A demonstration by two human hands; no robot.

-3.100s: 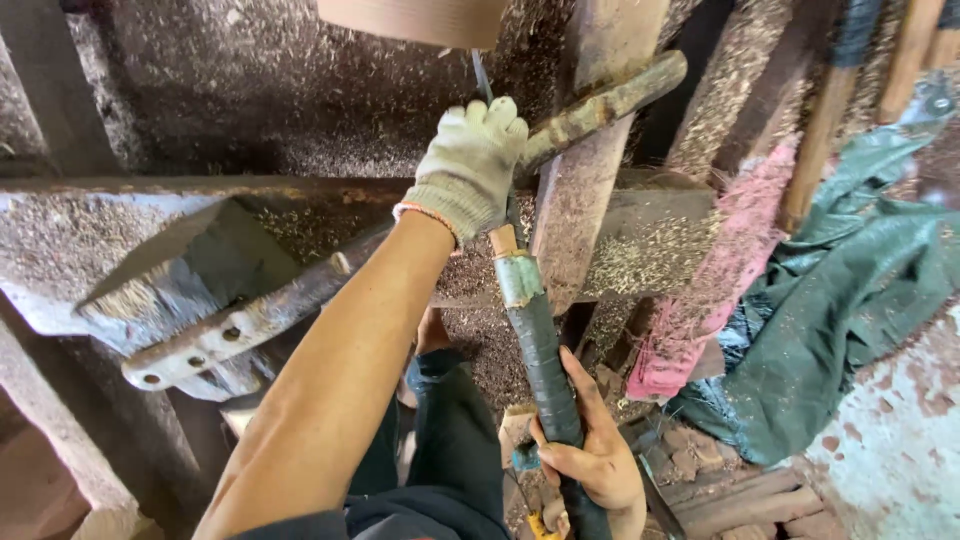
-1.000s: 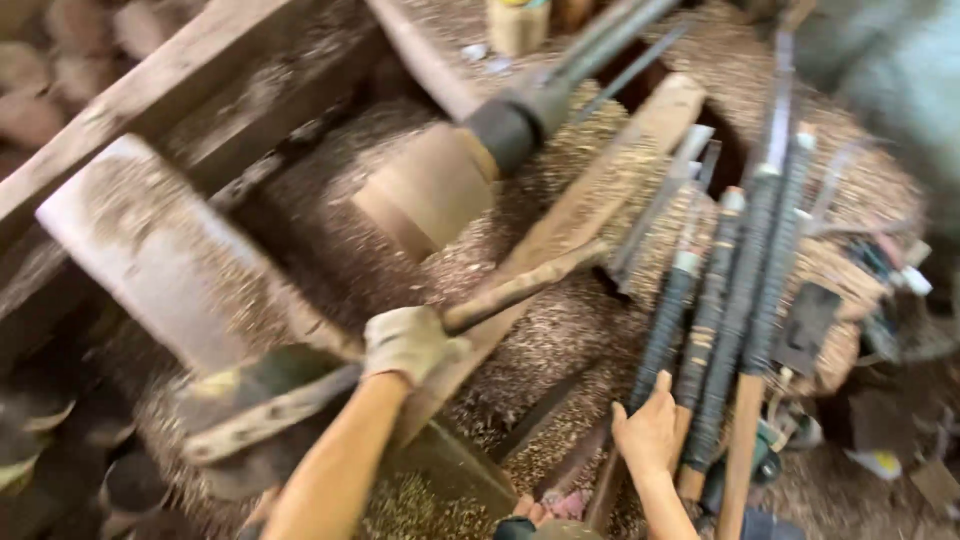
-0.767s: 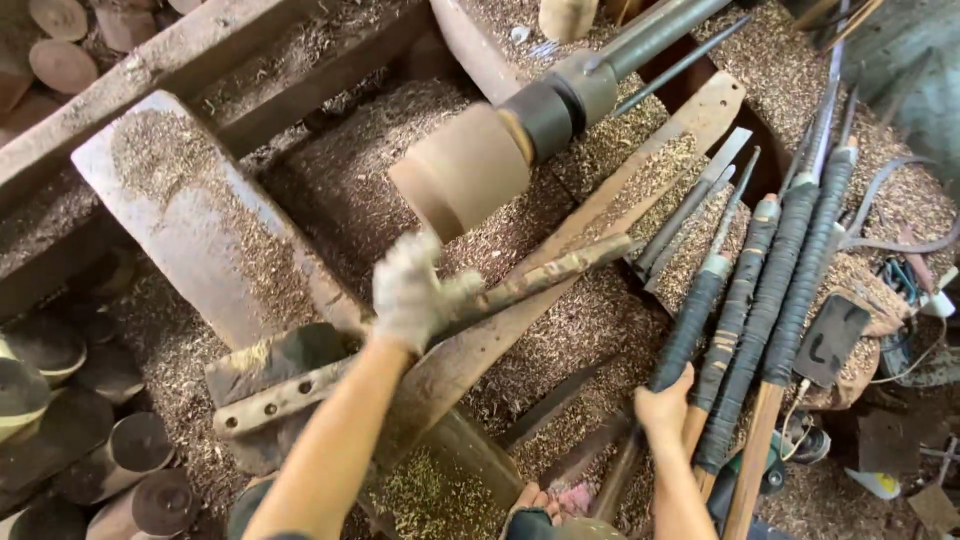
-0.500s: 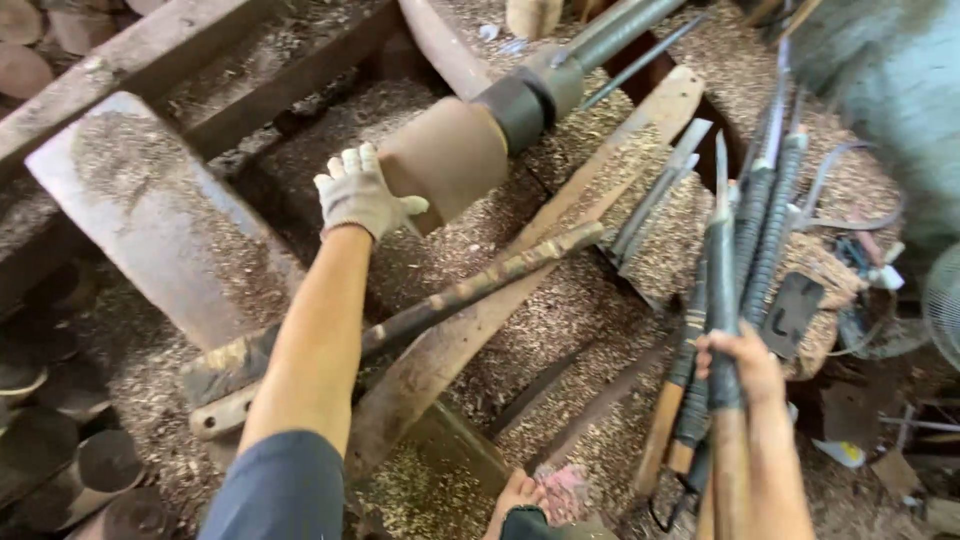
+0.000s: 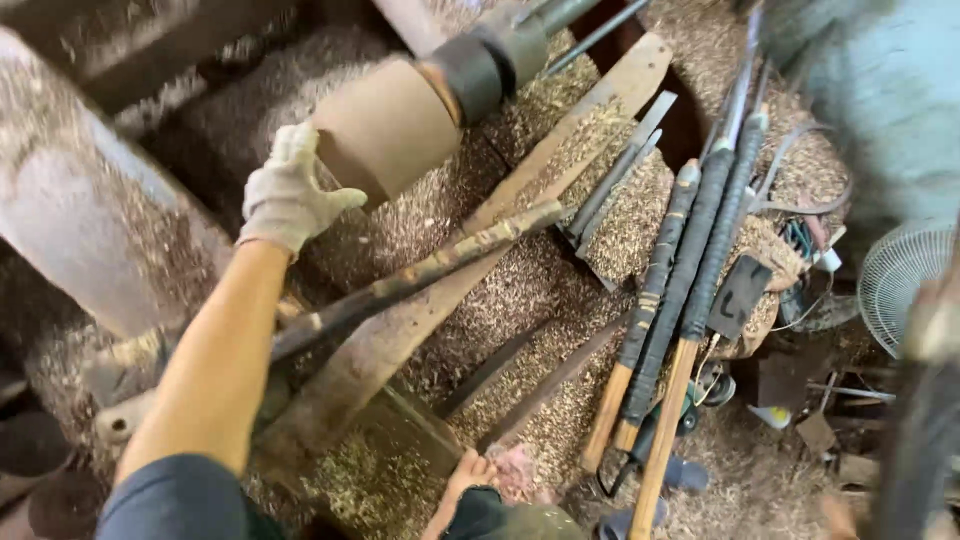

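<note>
Touching a round tan wooden block (image 5: 385, 125), gloved left hand (image 5: 288, 192), fingers loosely apart; right hand unseen.

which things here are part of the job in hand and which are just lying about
In use:
- gloved left hand, at the round wooden blank
- dark chuck holding the blank
- long tool rest bar below it

Lying about:
- wrapped long-handled chisels in the sawdust
- flat steel blades
- white fan
- blurred long handle at the right edge; the right hand is not clearly visible
</note>
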